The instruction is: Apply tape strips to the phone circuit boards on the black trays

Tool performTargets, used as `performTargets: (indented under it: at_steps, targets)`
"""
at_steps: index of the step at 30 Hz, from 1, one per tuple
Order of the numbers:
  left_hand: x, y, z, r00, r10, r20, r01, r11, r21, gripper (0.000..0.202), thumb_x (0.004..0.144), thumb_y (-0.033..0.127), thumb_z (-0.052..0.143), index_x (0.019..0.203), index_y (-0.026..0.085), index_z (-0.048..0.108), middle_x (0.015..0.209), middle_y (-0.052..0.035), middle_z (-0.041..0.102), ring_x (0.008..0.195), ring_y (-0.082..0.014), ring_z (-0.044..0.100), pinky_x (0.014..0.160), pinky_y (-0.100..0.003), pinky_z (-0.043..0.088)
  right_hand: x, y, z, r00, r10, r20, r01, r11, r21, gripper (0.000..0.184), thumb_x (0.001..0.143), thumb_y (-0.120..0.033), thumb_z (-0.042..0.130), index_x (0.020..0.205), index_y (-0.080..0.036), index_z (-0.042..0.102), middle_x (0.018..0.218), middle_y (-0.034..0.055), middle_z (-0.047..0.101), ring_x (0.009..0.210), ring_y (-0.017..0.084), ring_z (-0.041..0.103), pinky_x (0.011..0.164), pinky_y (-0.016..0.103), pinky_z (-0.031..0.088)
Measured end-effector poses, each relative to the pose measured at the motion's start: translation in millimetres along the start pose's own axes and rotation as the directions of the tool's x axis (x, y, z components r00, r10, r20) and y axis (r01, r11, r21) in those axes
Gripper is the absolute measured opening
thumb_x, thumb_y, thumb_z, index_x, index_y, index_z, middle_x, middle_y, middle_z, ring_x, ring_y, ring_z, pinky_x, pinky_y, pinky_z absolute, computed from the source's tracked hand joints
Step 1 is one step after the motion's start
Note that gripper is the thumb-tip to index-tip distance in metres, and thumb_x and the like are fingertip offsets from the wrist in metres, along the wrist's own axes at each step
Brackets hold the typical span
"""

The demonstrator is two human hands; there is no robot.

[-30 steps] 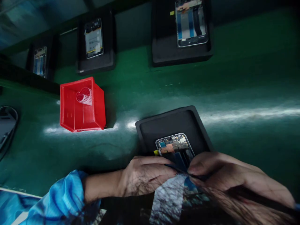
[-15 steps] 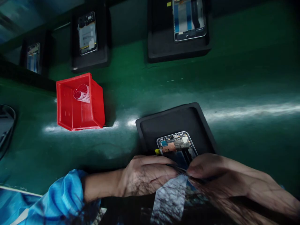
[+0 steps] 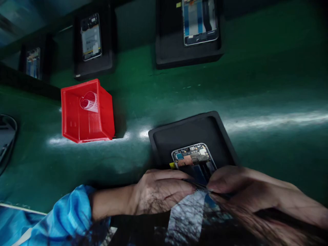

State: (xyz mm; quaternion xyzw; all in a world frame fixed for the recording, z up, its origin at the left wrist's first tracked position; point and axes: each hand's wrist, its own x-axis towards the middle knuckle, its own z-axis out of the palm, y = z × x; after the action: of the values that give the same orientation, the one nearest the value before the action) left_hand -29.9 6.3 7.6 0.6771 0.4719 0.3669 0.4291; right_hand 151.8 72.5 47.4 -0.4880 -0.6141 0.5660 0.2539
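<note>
An opened smartphone [image 3: 194,159] lies in a black tray [image 3: 179,131] before me, its circuit board showing at the top. My left hand [image 3: 164,191] is at its lower left, fingers closed together. From the right, my right hand [image 3: 243,188] pinches with thumb and fingers, close to the left fingertips. A thin dark sliver [image 3: 198,185] shows between the two hands; its kind cannot be made out. Below it is a pale, semi-clear patch [image 3: 186,215], partly covered by dark strands of hair. The phone's lower part is hidden by the hands.
A red bin [image 3: 107,112] with a rolled white perforated sheet [image 3: 89,101] inside stands to the left. Along the back, black trays [image 3: 188,58] hold more opened phones [image 3: 91,37]. A dark object with a cable [image 3: 7,136] sits at the left edge of the green surface [image 3: 269,89].
The back trays with their phones have shifted slightly left. My right hand has moved a touch right and up; my left hand and the near phone have barely moved.
</note>
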Motion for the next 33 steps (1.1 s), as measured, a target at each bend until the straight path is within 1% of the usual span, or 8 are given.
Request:
performTargets:
  at_steps: [3,5,9,12,14,19,22,33]
  targets:
    - [-1,1,-0.8,1.0,-0.011,0.007,0.011,1.0,0.002,0.014,0.077,0.012,0.056,0.09,0.013,0.061,0.094,-0.0026,0.065,0.082,-0.0092,0.064,0.079,-0.013,0.052,6,3,-5,0.998,-0.064,0.022,0.062,0.996,0.07,0.017,0.064,-0.025,0.067,0.052,-0.03,0.056,0.062,-0.0038,0.064,0.058,0.014,0.062,0.053,0.022,0.051]
    - [-1,2,-1.7,1.0,-0.02,0.003,0.02,1.0,0.012,0.015,0.077,0.011,0.055,0.091,0.014,0.061,0.094,-0.0015,0.065,0.083,-0.009,0.064,0.079,-0.012,0.052,9,7,-8,0.999,-0.037,0.027,0.034,0.996,0.087,0.017,0.06,-0.021,0.07,0.054,-0.028,0.056,0.064,-0.0038,0.066,0.061,0.014,0.063,0.054,0.02,0.052]
    - [2,4,-3.7,0.999,-0.039,-0.005,0.039,0.999,-0.011,0.017,0.076,0.01,0.057,0.091,0.015,0.061,0.095,0.0012,0.065,0.083,-0.0072,0.064,0.08,-0.01,0.051,13,12,-11,0.997,0.08,-0.014,-0.078,0.992,0.103,0.019,0.059,-0.024,0.071,0.054,-0.027,0.054,0.065,-0.0048,0.067,0.06,0.013,0.063,0.048,0.018,0.052]
    - [3,5,-4.3,0.999,-0.046,0.004,0.046,0.999,-0.029,0.016,0.076,0.009,0.057,0.091,0.014,0.061,0.096,0.0001,0.065,0.083,-0.0075,0.064,0.079,-0.011,0.052,15,13,-13,0.995,0.096,0.021,-0.097,0.991,0.096,0.019,0.061,-0.026,0.071,0.055,-0.026,0.053,0.066,-0.0053,0.067,0.058,0.013,0.063,0.044,0.017,0.052]
    - [3,4,-4.2,0.999,-0.03,-0.016,0.03,0.999,-0.018,0.017,0.075,0.008,0.058,0.091,0.013,0.062,0.096,-0.0018,0.066,0.082,-0.0074,0.065,0.078,-0.01,0.052,16,14,-17,0.993,0.114,0.016,-0.115,0.99,0.081,0.019,0.062,-0.026,0.071,0.056,-0.026,0.053,0.067,-0.0048,0.067,0.06,0.013,0.063,0.046,0.018,0.052]
    - [-2,-1,-4.4,1.0,0.009,0.008,-0.009,1.0,-0.003,0.026,0.071,0.008,0.061,0.097,0.013,0.06,0.1,-0.0042,0.065,0.084,-0.0077,0.064,0.08,-0.011,0.051,24,21,-32,0.98,0.156,-0.124,-0.151,0.987,0.054,0.019,0.063,-0.029,0.072,0.059,-0.025,0.053,0.062,-0.0039,0.064,0.066,0.014,0.063,0.055,0.02,0.052]
    - [-4,-4,-4.6,0.999,0.021,0.026,-0.021,1.0,-0.01,0.03,0.07,0.007,0.061,0.1,0.013,0.06,0.102,-0.0051,0.064,0.086,-0.0087,0.064,0.082,-0.014,0.052,30,23,-38,0.977,0.172,-0.126,-0.173,0.985,0.005,0.02,0.063,-0.029,0.072,0.06,-0.023,0.053,0.058,-0.004,0.062,0.065,0.013,0.062,0.056,0.02,0.051]
    - [-2,-5,-1.6,1.0,0.028,0.0,-0.028,0.999,0.015,0.03,0.069,0.009,0.063,0.098,0.015,0.058,0.101,-0.0024,0.065,0.086,-0.0068,0.063,0.084,-0.01,0.049,38,18,-33,0.97,0.2,-0.135,-0.21,0.975,-0.065,0.021,0.061,-0.034,0.072,0.058,-0.023,0.055,0.06,-0.002,0.063,0.057,0.014,0.06,0.052,0.023,0.051]
